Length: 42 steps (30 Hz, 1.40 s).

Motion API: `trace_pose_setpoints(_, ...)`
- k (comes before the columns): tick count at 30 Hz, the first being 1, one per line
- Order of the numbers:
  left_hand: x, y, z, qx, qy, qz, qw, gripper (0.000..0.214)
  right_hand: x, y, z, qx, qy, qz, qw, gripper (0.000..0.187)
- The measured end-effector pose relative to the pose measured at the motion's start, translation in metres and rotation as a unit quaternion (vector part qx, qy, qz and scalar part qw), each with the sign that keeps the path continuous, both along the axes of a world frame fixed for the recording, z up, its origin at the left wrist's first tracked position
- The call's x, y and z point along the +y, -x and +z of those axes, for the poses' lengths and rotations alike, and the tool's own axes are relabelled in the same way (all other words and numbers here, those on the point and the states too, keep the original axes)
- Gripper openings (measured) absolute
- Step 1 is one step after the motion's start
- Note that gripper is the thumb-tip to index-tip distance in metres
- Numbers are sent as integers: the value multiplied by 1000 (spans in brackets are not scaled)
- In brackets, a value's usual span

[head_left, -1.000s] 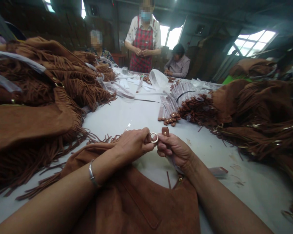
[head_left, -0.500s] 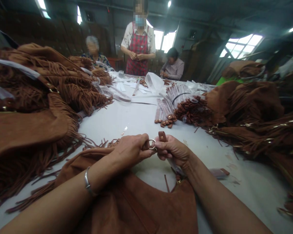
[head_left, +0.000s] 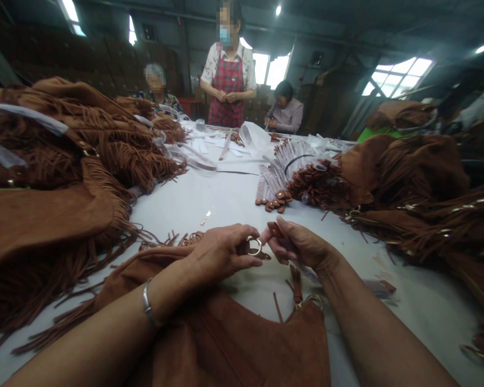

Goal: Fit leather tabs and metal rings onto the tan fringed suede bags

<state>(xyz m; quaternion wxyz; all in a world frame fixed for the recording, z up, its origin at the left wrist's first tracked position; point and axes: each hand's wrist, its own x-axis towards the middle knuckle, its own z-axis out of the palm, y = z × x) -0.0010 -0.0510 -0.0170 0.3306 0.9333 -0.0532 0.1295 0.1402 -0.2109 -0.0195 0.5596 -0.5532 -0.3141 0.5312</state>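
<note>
A brown suede fringed bag [head_left: 226, 338] lies on the white table [head_left: 210, 201] right in front of me. My left hand [head_left: 221, 252] is closed on a metal ring [head_left: 255, 246] fixed to the bag's tab. Just right of it, my right hand [head_left: 302, 244] pinches the end of a brown strap [head_left: 275, 229], its tip almost touching the ring. A second ring with a short strap [head_left: 296, 282] lies on the bag below my right wrist. A silver bangle [head_left: 147, 303] sits on my left wrist.
Piles of brown fringed bags [head_left: 56, 177] fill the left side, and more bags [head_left: 419, 183] the right. Wrapped brown straps [head_left: 298, 172] and plastic sleeves lie mid-table. Three other people [head_left: 229, 70] work at the far end.
My right hand has opened its grip and tilted the strap end down toward the ring. The second ring on the bag has come into sight. My left hand stays on the ring.
</note>
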Motion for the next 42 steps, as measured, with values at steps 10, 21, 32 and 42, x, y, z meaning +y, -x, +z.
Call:
trace_pose_setpoints(10, 7, 2, 1, 48, 9, -64, 997, 29, -8, -3, 3, -21, 11, 21, 1000, 25)
trace_pose_setpoints(21, 3, 3, 0, 27, -122, -44, 991, 25, -2, 5, 4, -120, 81, -17, 989, 28)
trace_pose_setpoints(32, -3, 2, 3, 68, -150, -2, 986, 25, 11, 6, -10, -97, 74, -5, 992, 34)
trace_pose_setpoints(42, 3, 3, 1, 118, -73, -33, 990, 25, 12, 0, -22, -12, 44, 43, 998, 34)
